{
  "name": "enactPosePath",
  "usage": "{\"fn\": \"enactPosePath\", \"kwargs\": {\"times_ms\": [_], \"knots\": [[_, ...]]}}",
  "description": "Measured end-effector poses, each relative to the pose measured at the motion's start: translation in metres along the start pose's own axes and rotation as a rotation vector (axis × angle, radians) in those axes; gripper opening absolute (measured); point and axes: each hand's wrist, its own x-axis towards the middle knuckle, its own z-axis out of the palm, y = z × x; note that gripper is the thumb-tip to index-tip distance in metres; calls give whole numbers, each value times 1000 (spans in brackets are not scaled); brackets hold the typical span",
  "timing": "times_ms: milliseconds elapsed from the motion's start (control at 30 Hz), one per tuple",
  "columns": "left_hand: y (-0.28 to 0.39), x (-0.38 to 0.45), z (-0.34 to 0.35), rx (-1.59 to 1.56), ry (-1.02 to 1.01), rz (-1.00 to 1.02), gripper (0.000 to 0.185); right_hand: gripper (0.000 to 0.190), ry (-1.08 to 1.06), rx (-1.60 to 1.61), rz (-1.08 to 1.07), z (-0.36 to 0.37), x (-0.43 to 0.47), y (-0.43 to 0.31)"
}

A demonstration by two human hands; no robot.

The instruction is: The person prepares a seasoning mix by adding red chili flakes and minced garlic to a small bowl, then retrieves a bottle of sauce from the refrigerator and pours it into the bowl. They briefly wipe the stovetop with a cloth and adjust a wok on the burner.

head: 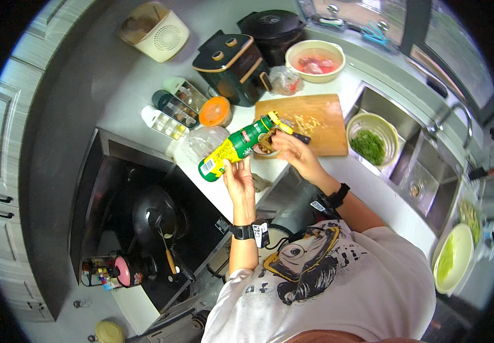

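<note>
My left hand supports the lower part of a green and yellow squeeze bottle, which is tilted over the counter. The bottle's yellow flip cap stands open, and my right hand is close beside it; whether its fingers touch the cap I cannot tell. Below the bottle neck a small bowl of brown food is partly hidden by bottle and hand. Behind it lies a wooden cutting board with chopped pale pieces and a dark-handled knife.
On the left, a wok with a utensil sits on the black stove. Right of the board, a colander of chopped greens stands in the sink. Behind are an air fryer, a basin of meat in reddish water and an orange-lidded container.
</note>
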Motion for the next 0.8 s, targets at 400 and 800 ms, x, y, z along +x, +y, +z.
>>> {"fn": "enactPosePath", "kwargs": {"times_ms": [400,800], "knots": [[-1,-160,-24,-128,-92,-525,58,69,336,338,-365,91,-162,-58],[-90,-306,-38,114,-298,-1073,59,29,850,581,-474,62,-359,-103]]}}
